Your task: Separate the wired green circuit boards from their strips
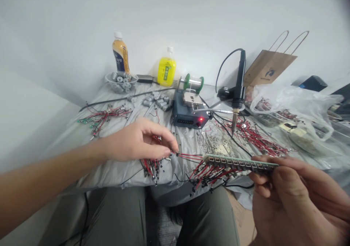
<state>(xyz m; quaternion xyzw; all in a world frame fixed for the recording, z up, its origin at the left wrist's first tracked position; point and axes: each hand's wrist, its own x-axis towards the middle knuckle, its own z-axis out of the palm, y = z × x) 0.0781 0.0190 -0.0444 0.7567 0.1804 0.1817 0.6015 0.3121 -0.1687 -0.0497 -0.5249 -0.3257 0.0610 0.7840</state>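
A long narrow circuit strip (237,162) is pinched at its right end by my right hand (295,191), held above the table's front edge. Short red and black wires hang from the strip's underside. At its left end, red and black wires (190,156) stretch toward my left hand (139,140). The thumb and fingertips of my left hand close on the ends of these wires. Below that hand lies a bundle of red and black wires (153,165) on the covered table.
A blue soldering unit (188,111) with a solder spool (194,83) stands mid-table, an upright soldering iron (238,81) to its right. Small motors (158,100), a bowl of motors (121,82), two bottles, wire piles (257,136), a plastic bag (298,100) and paper bag (268,67) surround it.
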